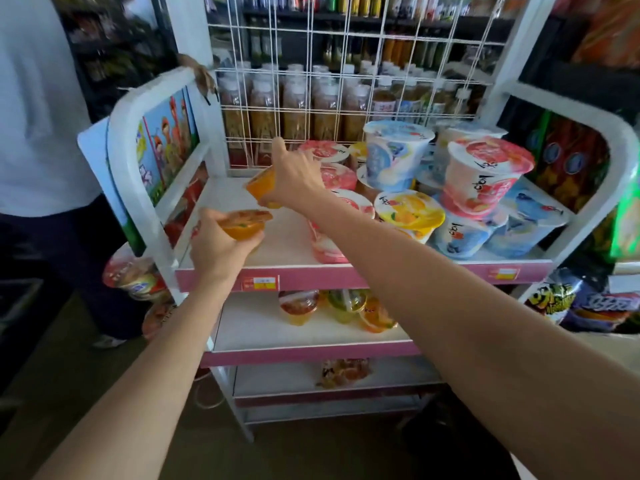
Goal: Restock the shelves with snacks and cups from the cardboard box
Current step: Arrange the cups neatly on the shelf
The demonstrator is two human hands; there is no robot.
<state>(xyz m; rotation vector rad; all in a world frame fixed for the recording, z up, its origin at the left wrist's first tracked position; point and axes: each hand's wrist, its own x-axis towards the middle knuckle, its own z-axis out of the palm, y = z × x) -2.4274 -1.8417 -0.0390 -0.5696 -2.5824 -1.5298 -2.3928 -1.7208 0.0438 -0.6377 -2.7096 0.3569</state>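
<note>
Two bare arms reach out from the bottom of the view toward a white rack with pink edges. The left hand point(221, 245) is over the front left corner of the top shelf point(284, 237), and its fingers are curled tight around a small orange jelly cup point(244, 225) with its printed lid facing up. The right hand point(294, 174) is farther in, above the bare left part of the same shelf, and its fingers are wrapped around a second orange cup point(261, 187) that is tipped on its side. Just beside that hand, the right half of the shelf is full of big stacked cups point(446, 188) in pink, blue and yellow. On the middle shelf point(277, 337) sit a few small fruit cups point(343, 308) near the back. The bottom shelf point(277, 379) has a small bag of snacks point(343, 372). Behind the rack a white wire grid point(346, 81) stands in front of rows of bottles point(311, 105). A person in a white shirt point(38, 109) stands at the left, with a hand point(199, 72) on the rack's top corner.
</note>
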